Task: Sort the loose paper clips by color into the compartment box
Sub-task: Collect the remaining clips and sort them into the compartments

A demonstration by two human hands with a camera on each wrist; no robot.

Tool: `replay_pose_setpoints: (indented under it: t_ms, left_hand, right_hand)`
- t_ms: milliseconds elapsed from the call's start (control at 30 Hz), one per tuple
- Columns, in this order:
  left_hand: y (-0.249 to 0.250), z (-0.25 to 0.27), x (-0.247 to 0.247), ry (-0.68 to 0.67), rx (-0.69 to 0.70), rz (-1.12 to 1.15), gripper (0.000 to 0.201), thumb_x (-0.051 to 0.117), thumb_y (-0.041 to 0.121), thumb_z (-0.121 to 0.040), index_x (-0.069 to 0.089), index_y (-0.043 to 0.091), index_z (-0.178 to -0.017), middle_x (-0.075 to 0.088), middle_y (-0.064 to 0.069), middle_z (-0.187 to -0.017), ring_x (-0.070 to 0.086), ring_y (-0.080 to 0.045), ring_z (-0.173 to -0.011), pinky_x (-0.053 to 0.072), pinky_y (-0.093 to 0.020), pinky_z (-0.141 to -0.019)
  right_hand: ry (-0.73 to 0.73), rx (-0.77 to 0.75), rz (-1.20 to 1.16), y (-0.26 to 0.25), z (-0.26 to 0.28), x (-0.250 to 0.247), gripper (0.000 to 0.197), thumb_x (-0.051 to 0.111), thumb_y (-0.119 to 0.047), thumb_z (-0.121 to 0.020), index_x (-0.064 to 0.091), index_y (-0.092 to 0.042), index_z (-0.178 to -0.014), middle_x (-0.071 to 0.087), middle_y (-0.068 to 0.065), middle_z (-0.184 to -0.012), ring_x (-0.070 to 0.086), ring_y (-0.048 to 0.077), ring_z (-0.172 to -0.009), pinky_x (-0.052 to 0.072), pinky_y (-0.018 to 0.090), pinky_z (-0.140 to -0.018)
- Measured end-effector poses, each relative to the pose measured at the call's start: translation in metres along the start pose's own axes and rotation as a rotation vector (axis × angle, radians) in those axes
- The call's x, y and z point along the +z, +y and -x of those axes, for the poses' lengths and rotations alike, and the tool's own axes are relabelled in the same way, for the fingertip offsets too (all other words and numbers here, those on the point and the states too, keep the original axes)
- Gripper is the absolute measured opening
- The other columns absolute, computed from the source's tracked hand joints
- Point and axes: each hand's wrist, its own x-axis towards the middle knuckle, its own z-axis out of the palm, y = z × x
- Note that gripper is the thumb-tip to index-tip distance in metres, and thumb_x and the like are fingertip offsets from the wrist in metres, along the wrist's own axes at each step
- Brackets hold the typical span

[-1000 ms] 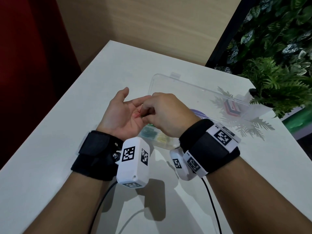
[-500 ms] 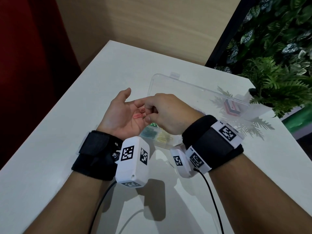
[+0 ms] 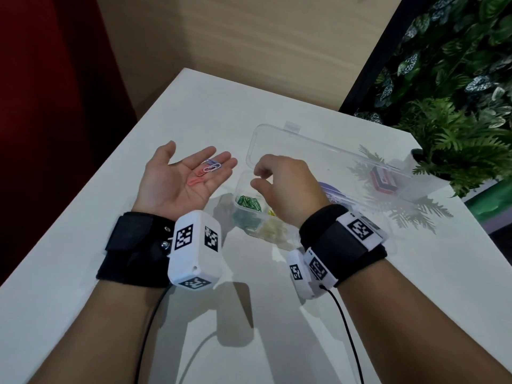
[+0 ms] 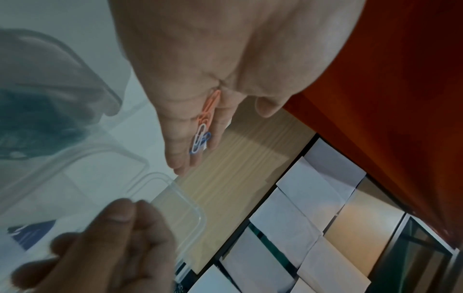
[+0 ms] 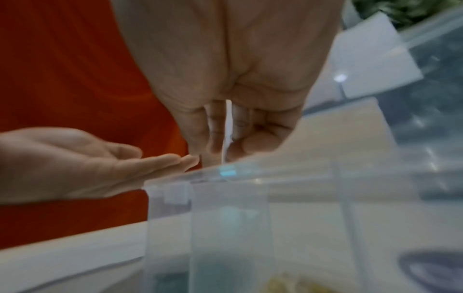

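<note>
My left hand (image 3: 194, 164) lies open, palm up, left of the clear compartment box (image 3: 243, 187). On its fingers rest a red clip (image 3: 194, 180), a pink clip (image 3: 212, 168) and a blue clip (image 3: 208, 161); the left wrist view shows them in a row (image 4: 204, 126). My right hand (image 3: 256, 177) hovers over the box's near end, thumb and fingers pinched together (image 4: 125, 212). A thin pale clip (image 5: 226, 128) shows between them in the right wrist view. Green clips (image 3: 249, 202) fill one compartment and yellow clips (image 3: 273, 213) the one beside it.
The box's clear lid (image 3: 304, 145) lies open behind it. A small red and dark box (image 3: 383, 180) sits beyond the lid, beside a potted plant (image 3: 457, 151) at the table's right edge. Wrist camera cables (image 3: 349, 328) trail toward me.
My right hand has lifted off the left palm and moved right, over the box. The left hand's fingers have straightened, so the clips on them now show.
</note>
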Motion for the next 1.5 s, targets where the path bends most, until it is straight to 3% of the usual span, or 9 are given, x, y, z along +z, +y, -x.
replay_pose_setpoints:
  t_ms: [133, 300, 400, 533, 633, 833, 1067, 1333, 1500]
  left_hand:
    - [-0.016, 0.001, 0.012, -0.029, -0.061, -0.023, 0.064, 0.031, 0.047, -0.098, 0.051, -0.008, -0.125, 0.065, -0.024, -0.106, 0.069, -0.033, -0.085, 0.058, -0.036, -0.076]
    - [-0.037, 0.004, 0.027, 0.021, -0.121, -0.030, 0.067, 0.030, 0.049, -0.098, 0.049, -0.006, -0.131, 0.050, -0.018, -0.124, 0.053, -0.018, -0.095, 0.039, -0.017, -0.082]
    - [-0.043, 0.006, 0.033, 0.046, -0.135, -0.050, 0.066, 0.029, 0.048, -0.099, 0.053, -0.007, -0.127, 0.057, -0.019, -0.125, 0.057, -0.015, -0.084, 0.040, -0.016, -0.067]
    - [-0.049, 0.010, 0.037, 0.029, -0.159, -0.070, 0.066, 0.030, 0.048, -0.099, 0.060, -0.010, -0.111, 0.068, -0.023, -0.103, 0.064, -0.023, -0.100, 0.048, -0.030, -0.093]
    - [-0.053, 0.013, 0.041, 0.006, -0.183, -0.075, 0.066, 0.028, 0.050, -0.099, 0.062, -0.007, -0.097, 0.071, -0.017, -0.080, 0.069, -0.020, -0.075, 0.055, -0.028, -0.073]
    - [-0.063, 0.013, 0.046, -0.070, -0.237, -0.052, 0.071, 0.025, 0.054, -0.098, 0.055, -0.008, -0.116, 0.062, -0.022, -0.107, 0.061, -0.028, -0.098, 0.055, -0.035, -0.082]
    - [-0.079, 0.017, 0.053, -0.097, -0.274, -0.096, 0.066, 0.026, 0.053, -0.098, 0.058, -0.005, -0.106, 0.061, -0.013, -0.079, 0.065, -0.021, -0.067, 0.058, -0.028, -0.066]
    - [-0.087, 0.017, 0.054, -0.096, -0.318, -0.126, 0.076, 0.021, 0.059, -0.097, 0.054, -0.005, -0.123, 0.062, -0.014, -0.104, 0.059, -0.017, -0.088, 0.051, -0.027, -0.079]
    - [-0.087, 0.019, 0.055, -0.138, -0.322, -0.096, 0.076, 0.021, 0.058, -0.097, 0.052, -0.006, -0.123, 0.060, -0.017, -0.116, 0.065, -0.022, -0.094, 0.059, -0.030, -0.069]
  right_hand:
    - [0.006, -0.243, -0.033, -0.025, 0.005, -0.005, 0.021, 0.058, -0.021, -0.087, 0.066, -0.024, -0.105, 0.057, -0.002, -0.097, 0.051, 0.012, -0.080, 0.045, 0.030, -0.077]
    - [-0.131, -0.274, 0.211, -0.032, 0.002, -0.004, 0.028, 0.054, -0.019, -0.088, 0.065, -0.030, -0.111, 0.049, -0.004, -0.089, 0.056, 0.018, -0.086, 0.051, 0.036, -0.072]
    - [-0.162, -0.282, 0.255, -0.029, 0.002, -0.006, 0.025, 0.053, -0.020, -0.089, 0.066, -0.027, -0.109, 0.047, -0.004, -0.085, 0.056, 0.019, -0.082, 0.050, 0.034, -0.069]
    - [-0.130, -0.297, 0.318, -0.023, 0.006, -0.006, 0.025, 0.049, -0.016, -0.091, 0.065, -0.024, -0.109, 0.047, -0.003, -0.084, 0.058, 0.021, -0.081, 0.043, 0.030, -0.062]
    - [-0.112, -0.302, 0.314, -0.019, 0.010, -0.009, 0.020, 0.047, -0.017, -0.090, 0.062, -0.020, -0.103, 0.047, -0.003, -0.084, 0.056, 0.022, -0.085, 0.045, 0.032, -0.065]
    - [0.071, -0.153, -0.031, -0.002, 0.018, -0.033, 0.003, 0.059, -0.013, -0.078, 0.061, -0.012, -0.080, 0.062, 0.002, -0.071, 0.055, 0.019, -0.068, 0.047, 0.030, -0.060]
    - [-0.115, -0.226, 0.199, 0.011, 0.028, -0.041, 0.006, 0.056, -0.009, -0.079, 0.056, -0.014, -0.082, 0.058, 0.001, -0.081, 0.054, 0.021, -0.077, 0.049, 0.038, -0.068]
    - [-0.230, -0.327, 0.356, 0.013, 0.037, -0.038, 0.018, 0.050, -0.010, -0.082, 0.039, -0.023, -0.080, 0.050, -0.002, -0.082, 0.051, 0.023, -0.083, 0.049, 0.043, -0.069]
    - [-0.104, -0.261, 0.117, 0.019, 0.036, -0.037, 0.011, 0.054, -0.008, -0.078, 0.047, -0.016, -0.076, 0.056, -0.002, -0.076, 0.052, 0.020, -0.071, 0.050, 0.039, -0.065]
